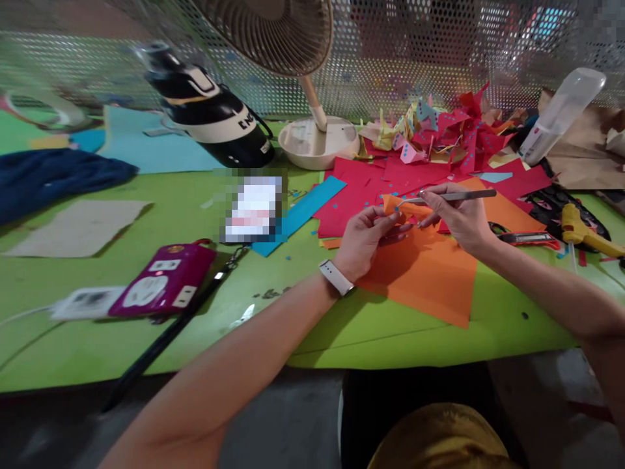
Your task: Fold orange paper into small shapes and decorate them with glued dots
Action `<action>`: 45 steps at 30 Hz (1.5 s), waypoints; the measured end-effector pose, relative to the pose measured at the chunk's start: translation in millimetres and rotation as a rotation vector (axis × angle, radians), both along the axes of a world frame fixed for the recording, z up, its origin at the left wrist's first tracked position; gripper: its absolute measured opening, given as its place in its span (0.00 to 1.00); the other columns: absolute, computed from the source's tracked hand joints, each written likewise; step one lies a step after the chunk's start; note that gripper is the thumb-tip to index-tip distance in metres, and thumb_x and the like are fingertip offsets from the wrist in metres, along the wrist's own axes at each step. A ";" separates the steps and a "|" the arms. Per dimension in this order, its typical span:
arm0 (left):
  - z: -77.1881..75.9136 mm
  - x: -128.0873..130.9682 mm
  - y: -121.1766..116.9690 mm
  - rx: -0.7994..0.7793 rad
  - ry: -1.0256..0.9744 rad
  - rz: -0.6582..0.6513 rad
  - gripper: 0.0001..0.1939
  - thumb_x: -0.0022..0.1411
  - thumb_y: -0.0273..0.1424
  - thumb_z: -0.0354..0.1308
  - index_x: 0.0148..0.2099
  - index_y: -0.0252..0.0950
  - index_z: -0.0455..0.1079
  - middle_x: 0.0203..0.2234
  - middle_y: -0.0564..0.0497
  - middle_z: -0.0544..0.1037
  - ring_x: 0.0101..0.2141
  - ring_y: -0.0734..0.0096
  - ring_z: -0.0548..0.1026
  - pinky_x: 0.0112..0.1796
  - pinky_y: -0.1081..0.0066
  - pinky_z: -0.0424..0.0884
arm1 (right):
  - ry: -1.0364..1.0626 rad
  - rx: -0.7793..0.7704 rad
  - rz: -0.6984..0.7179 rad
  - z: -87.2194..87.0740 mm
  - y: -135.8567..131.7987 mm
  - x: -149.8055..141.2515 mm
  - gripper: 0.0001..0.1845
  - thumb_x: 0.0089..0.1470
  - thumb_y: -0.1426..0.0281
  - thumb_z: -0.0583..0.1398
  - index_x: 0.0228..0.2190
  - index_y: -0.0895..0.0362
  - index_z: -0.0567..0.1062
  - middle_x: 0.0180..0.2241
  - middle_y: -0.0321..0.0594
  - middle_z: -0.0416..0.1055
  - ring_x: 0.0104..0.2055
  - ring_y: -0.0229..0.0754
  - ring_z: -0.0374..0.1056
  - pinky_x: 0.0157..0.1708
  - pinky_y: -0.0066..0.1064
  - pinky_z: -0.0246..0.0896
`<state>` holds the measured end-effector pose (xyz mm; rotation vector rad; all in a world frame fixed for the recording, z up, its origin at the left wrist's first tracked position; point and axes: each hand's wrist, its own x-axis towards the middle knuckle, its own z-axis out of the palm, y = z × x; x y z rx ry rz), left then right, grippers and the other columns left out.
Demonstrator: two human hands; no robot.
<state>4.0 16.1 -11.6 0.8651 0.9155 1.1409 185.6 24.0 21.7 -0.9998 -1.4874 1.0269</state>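
Observation:
My left hand, with a white watch band at the wrist, pinches a piece of orange folded paper. In my right hand is a pair of grey tweezers, its tips pointing left at the paper near my left fingertips. A small blue bit shows at the tips, too small to make out well. Beneath both hands lies a flat orange sheet. Red sheets spread behind it, with small blue dots scattered over them.
Folded paper shapes pile up behind the red sheets. A box cutter and a yellow glue gun lie at right, near a clear bottle. Leftward are a fan, a black bottle, a phone and a purple pouch.

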 end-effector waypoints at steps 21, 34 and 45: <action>2.7 -3.6 2.9 -0.030 0.012 0.005 0.17 0.47 0.33 0.75 0.31 0.36 0.69 0.31 0.51 0.82 0.34 0.68 0.83 0.32 0.74 0.75 | 0.036 0.007 -0.010 -1.7 6.1 3.7 0.25 0.47 0.47 0.68 0.31 0.57 0.74 0.28 0.35 0.76 0.21 0.35 0.74 0.20 0.25 0.69; 4.1 -3.9 3.1 -0.028 -0.019 -0.001 0.16 0.44 0.32 0.76 0.29 0.36 0.70 0.28 0.53 0.82 0.30 0.71 0.81 0.30 0.75 0.76 | 0.046 0.017 0.038 -8.0 12.3 6.9 0.24 0.50 0.48 0.67 0.33 0.57 0.75 0.31 0.37 0.77 0.25 0.36 0.76 0.24 0.25 0.72; 3.9 -4.7 4.6 -0.044 -0.044 -0.023 0.15 0.47 0.30 0.74 0.28 0.36 0.69 0.28 0.54 0.81 0.30 0.72 0.81 0.32 0.75 0.76 | 0.061 0.024 0.045 -10.4 14.4 9.1 0.23 0.51 0.49 0.67 0.33 0.57 0.75 0.30 0.35 0.76 0.24 0.35 0.76 0.24 0.25 0.72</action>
